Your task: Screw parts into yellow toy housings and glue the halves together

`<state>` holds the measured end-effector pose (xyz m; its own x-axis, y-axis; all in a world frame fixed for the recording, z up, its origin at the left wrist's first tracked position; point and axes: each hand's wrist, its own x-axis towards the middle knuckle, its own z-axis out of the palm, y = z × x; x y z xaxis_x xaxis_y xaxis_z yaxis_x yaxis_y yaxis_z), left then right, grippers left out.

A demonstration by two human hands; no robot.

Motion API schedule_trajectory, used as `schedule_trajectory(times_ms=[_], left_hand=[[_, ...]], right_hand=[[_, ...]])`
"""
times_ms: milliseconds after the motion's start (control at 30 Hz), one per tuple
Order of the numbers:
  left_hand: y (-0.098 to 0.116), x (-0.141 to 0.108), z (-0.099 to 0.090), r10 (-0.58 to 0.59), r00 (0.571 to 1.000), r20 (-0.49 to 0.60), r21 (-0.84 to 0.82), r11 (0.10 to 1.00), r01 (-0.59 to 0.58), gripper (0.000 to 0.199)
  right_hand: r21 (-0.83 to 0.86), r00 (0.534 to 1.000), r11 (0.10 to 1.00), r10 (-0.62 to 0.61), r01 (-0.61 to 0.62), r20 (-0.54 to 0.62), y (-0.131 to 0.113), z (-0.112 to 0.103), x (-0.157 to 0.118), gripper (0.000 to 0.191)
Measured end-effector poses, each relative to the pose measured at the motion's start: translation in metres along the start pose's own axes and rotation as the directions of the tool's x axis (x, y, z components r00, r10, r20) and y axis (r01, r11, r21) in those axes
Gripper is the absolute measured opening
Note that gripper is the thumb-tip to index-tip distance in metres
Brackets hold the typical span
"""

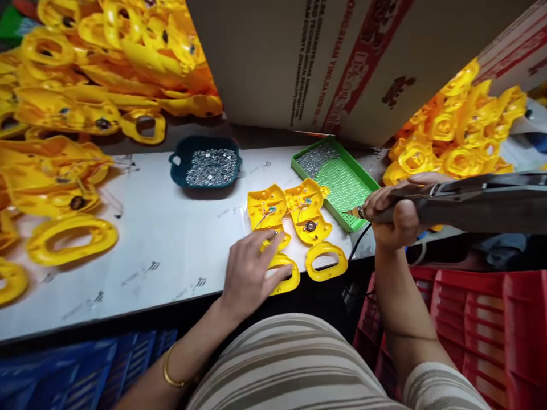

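Observation:
My right hand (395, 213) is wrapped round a dark power screwdriver (482, 204), its tip pointing left over the near end of a green perforated tray (342, 176) with small screws at its far end. My left hand (252, 273) lies over the lower part of the left yellow shell half (267, 205) and a yellow ring (290, 279); what its fingertips hold, if anything, is hidden. Beside it rests a second shell half (307, 213) with wires and a round metal part inside. Below that one sits another yellow ring (327, 262).
A dark green basin (177, 171) holds many small metal pieces. Yellow parts (128, 57) are heaped at the left, more (453, 136) at the right. A big carton (273, 62) stands behind. Blue (85, 370) and red (470, 319) crates are below the table edge.

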<state>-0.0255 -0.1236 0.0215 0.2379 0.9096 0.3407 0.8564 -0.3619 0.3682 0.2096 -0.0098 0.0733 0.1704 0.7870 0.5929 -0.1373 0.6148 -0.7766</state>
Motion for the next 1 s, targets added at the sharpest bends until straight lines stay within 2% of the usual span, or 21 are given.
schedule_trajectory(times_ms=[33,67,100,167,233,333,433,500,600,667,733,767,800,867,900,933,1000], left_hand=[[0.007,0.004,0.002,0.134,0.989,0.059,-0.022,0.991,-0.133,0.052],[0.014,0.008,0.005,0.249,0.96,0.127,-0.045,0.968,-0.246,0.052],[0.02,0.011,0.009,0.337,0.922,0.193,-0.065,0.942,-0.331,0.056],[0.027,0.017,0.018,0.438,0.847,0.302,-0.09,0.897,-0.432,0.065],[0.027,0.02,0.026,0.472,0.798,0.374,-0.09,0.875,-0.476,0.068],[0.019,0.022,0.029,0.485,0.769,0.416,-0.062,0.859,-0.508,0.057],[0.006,0.023,0.021,0.516,0.747,0.419,-0.043,0.833,-0.552,0.047],[-0.006,0.024,0.013,0.554,0.715,0.426,-0.055,0.805,-0.591,0.047],[-0.029,0.025,-0.001,0.62,0.645,0.447,-0.101,0.751,-0.652,0.047],[-0.046,0.025,-0.011,0.658,0.606,0.447,-0.124,0.717,-0.686,0.043],[-0.064,0.027,-0.023,0.681,0.585,0.44,-0.122,0.691,-0.712,0.036],[-0.073,0.028,-0.03,0.696,0.568,0.439,-0.119,0.672,-0.731,0.034],[-0.082,0.029,-0.036,0.715,0.543,0.44,-0.12,0.646,-0.754,0.036],[-0.098,0.033,-0.05,0.751,0.499,0.432,-0.129,0.599,-0.79,0.05],[-0.106,0.035,-0.056,0.766,0.486,0.421,-0.136,0.583,-0.801,0.055],[-0.114,0.038,-0.062,0.78,0.474,0.409,-0.14,0.567,-0.812,0.058],[-0.127,0.043,-0.071,0.8,0.455,0.39,-0.127,0.536,-0.835,0.06]], right_hand=[[-0.035,0.999,0.999,0.014,-0.015,-0.034,0.003,-0.007,-0.001,0.023],[-0.061,0.998,0.998,0.033,-0.036,-0.059,0.006,-0.013,-0.003,0.024],[-0.076,0.996,0.995,0.059,-0.064,-0.069,0.01,-0.017,-0.005,0.024],[-0.091,0.99,0.987,0.132,-0.136,-0.049,0.017,-0.021,-0.01,0.027],[-0.096,0.983,0.978,0.185,-0.186,-0.014,0.024,-0.022,-0.012,0.035],[-0.101,0.981,0.977,0.191,-0.188,0.023,0.031,-0.023,-0.012,0.043],[-0.147,0.986,0.98,0.147,-0.136,0.072,0.028,-0.027,-0.011,0.041],[-0.286,0.986,0.953,0.136,-0.103,0.098,0.018,-0.031,-0.018,0.035],[-0.511,0.994,0.856,0.106,-0.076,0.03,-0.009,-0.041,-0.04,0.034],[-0.562,0.996,0.826,-0.014,-0.039,-0.09,-0.025,-0.056,-0.058,0.044],[-0.626,0.954,0.778,-0.148,-0.05,-0.261,-0.034,-0.08,-0.074,0.039],[-0.67,0.928,0.736,-0.176,-0.098,-0.329,-0.034,-0.095,-0.08,0.033],[-0.707,0.893,0.677,-0.168,-0.204,-0.418,-0.033,-0.11,-0.084,0.029],[-0.728,0.841,0.5,0.001,-0.469,-0.541,-0.023,-0.14,-0.09,0.033],[-0.689,0.791,0.432,0.105,-0.582,-0.602,-0.017,-0.151,-0.092,0.037],[-0.633,0.736,0.398,0.199,-0.664,-0.647,-0.01,-0.161,-0.094,0.042],[-0.566,0.67,0.368,0.297,-0.738,-0.68,0.003,-0.171,-0.096,0.05]])
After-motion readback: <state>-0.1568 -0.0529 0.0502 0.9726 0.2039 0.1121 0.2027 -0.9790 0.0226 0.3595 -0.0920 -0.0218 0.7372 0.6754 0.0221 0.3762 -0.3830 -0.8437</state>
